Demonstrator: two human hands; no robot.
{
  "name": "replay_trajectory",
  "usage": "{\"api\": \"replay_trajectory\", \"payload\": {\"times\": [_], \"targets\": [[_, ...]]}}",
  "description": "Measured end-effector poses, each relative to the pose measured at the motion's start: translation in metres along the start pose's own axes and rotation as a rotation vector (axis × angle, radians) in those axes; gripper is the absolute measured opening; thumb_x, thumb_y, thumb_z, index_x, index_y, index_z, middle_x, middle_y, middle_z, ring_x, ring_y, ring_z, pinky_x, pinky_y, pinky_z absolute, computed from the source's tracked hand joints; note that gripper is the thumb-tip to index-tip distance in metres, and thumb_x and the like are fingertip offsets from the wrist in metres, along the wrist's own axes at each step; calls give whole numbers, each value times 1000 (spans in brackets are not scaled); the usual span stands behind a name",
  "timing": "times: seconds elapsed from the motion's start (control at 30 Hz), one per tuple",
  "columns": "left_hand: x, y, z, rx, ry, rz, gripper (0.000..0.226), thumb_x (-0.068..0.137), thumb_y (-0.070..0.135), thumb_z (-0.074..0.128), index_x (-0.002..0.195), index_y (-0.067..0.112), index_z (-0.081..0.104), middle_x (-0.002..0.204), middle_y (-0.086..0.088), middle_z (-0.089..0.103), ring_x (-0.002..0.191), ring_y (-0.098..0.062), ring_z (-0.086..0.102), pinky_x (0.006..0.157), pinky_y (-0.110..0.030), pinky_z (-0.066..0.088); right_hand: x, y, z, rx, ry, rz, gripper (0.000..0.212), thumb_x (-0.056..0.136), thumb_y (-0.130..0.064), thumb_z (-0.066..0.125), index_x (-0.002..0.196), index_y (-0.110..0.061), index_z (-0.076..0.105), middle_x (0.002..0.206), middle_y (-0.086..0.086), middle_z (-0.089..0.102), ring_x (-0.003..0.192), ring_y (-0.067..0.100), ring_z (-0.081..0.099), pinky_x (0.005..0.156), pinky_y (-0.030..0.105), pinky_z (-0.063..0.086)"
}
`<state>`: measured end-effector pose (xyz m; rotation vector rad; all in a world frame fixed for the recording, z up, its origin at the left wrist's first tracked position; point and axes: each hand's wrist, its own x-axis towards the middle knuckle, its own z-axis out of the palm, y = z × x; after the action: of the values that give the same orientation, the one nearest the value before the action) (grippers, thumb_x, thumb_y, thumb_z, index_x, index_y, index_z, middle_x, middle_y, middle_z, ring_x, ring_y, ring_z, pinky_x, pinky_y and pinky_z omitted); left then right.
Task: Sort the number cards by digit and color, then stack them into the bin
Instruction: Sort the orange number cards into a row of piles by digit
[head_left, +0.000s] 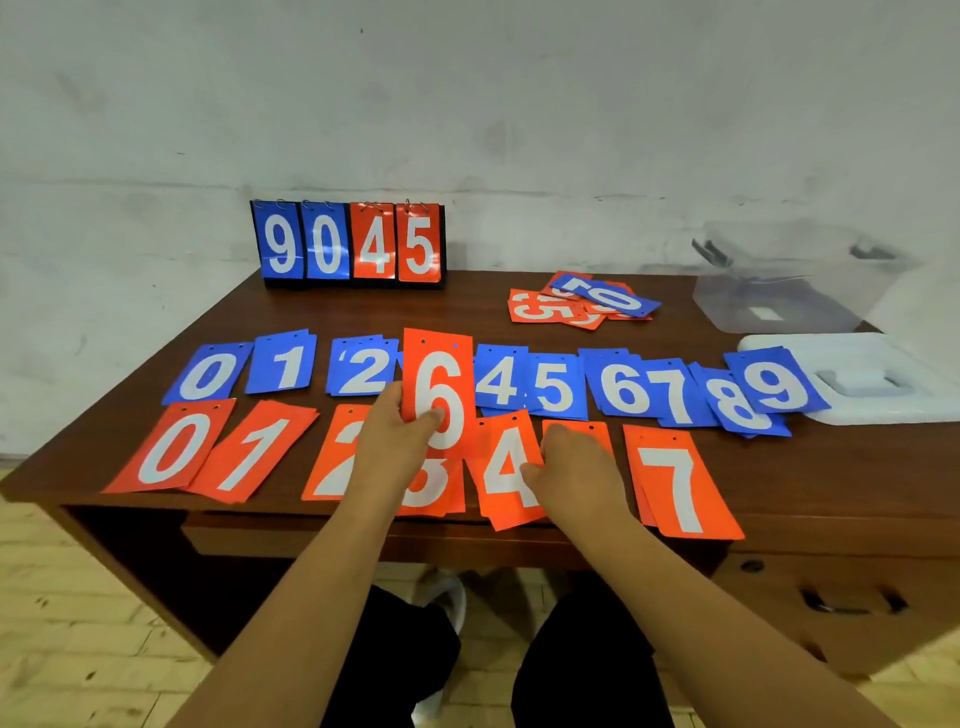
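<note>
Two rows of number cards lie on the brown table (322, 312). The far row is blue, from the blue 0 (208, 374) to the blue 9 (776, 384). The near row is red, from the red 0 (174, 451) to the red 7 (678, 486). My left hand (400, 431) pinches a red 6 card (439, 382) upright above the middle of the rows. My right hand (576, 462) rests curled on a red card (597, 428) between the red 4 (506, 467) and the red 7; its digit is hidden. A clear plastic bin (789, 280) stands at the far right.
A flip scoreboard (349, 243) reading 9045 stands at the back of the table. A loose heap of mixed cards (576, 301) lies left of the bin. The bin's white lid (878, 379) lies at the right edge, partly under the blue 9. A drawer sits below right.
</note>
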<state>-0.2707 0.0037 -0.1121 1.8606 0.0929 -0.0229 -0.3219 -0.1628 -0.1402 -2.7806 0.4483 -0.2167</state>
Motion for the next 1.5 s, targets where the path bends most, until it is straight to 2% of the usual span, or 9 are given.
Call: {"api": "replay_trajectory", "payload": {"times": [0.1, 0.3, 0.5, 0.73, 0.83, 1.03, 1.23, 1.37, 1.5], "targets": [[-5, 0, 9, 14, -29, -35, 59, 94, 28, 63, 147, 21, 38, 144, -1, 49, 128, -27, 51, 98, -48, 48, 3, 2, -2, -14, 76, 8, 38, 90, -45, 63, 116, -18, 58, 116, 2, 58, 110, 17, 55, 92, 31, 49], [-24, 1, 50, -85, -207, -25, 50, 91, 37, 65, 137, 26, 47, 124, 5, 61, 105, -18, 64, 83, -39, 59, 12, 12, -33, 754, 47, 143, 22, 96, -42, 54, 97, -22, 63, 92, -8, 65, 82, 7, 62, 62, 18, 47], [-33, 9, 82, 82, -329, 236, 30, 94, 36, 61, 121, 25, 55, 107, 5, 64, 93, -7, 61, 72, -19, 50, 13, 69, -58, 1053, 139, 424, 7, 95, -26, 61, 91, -21, 64, 103, -1, 70, 90, 14, 67, 78, 34, 58], [-34, -7, 107, 637, -488, 662, 42, 90, 33, 65, 130, 26, 58, 132, 5, 54, 124, -14, 47, 101, -25, 39, -3, 116, -56, 1000, 105, 554, 14, 98, -28, 55, 107, -19, 61, 116, 3, 65, 91, 15, 62, 74, 29, 50], [-34, -7, 112, 784, -543, 665, 44, 92, 37, 62, 134, 26, 58, 141, 4, 50, 131, -15, 43, 109, -37, 38, -4, 131, -64, 903, 117, 592, 22, 98, -30, 55, 114, -16, 60, 127, 6, 62, 107, 21, 61, 83, 35, 50], [-33, -7, 113, 793, -549, 661, 43, 92, 38, 62, 132, 24, 58, 143, 4, 49, 131, -14, 43, 110, -40, 39, -3, 154, -83, 855, 160, 614, 35, 98, -29, 54, 129, -13, 55, 132, 7, 58, 117, 25, 58, 88, 36, 49], [-38, -3, 124, 698, -479, 707, 40, 96, 38, 57, 131, 21, 58, 143, 5, 49, 132, -13, 41, 108, -29, 36, 0, 131, -77, 982, 108, 504, 11, 93, -23, 63, 87, -15, 64, 103, 2, 68, 87, 16, 65, 75, 33, 55], [-22, -7, 105, 694, -283, 749, 31, 94, 29, 61, 123, 18, 64, 124, -1, 54, 119, -18, 48, 102, -29, 40, 3, 113, -60, 869, -25, 466, 16, 87, -26, 71, 96, -14, 66, 99, 2, 70, 89, 21, 69, 78, 39, 60], [-13, -22, 87, 889, -263, 551, 40, 93, 36, 60, 132, 25, 55, 136, 0, 47, 130, -21, 39, 108, -36, 35, 7, 99, -37, 556, 39, 337, 16, 86, -33, 71, 87, -21, 60, 89, -5, 61, 81, 11, 58, 75, 29, 54]]}}
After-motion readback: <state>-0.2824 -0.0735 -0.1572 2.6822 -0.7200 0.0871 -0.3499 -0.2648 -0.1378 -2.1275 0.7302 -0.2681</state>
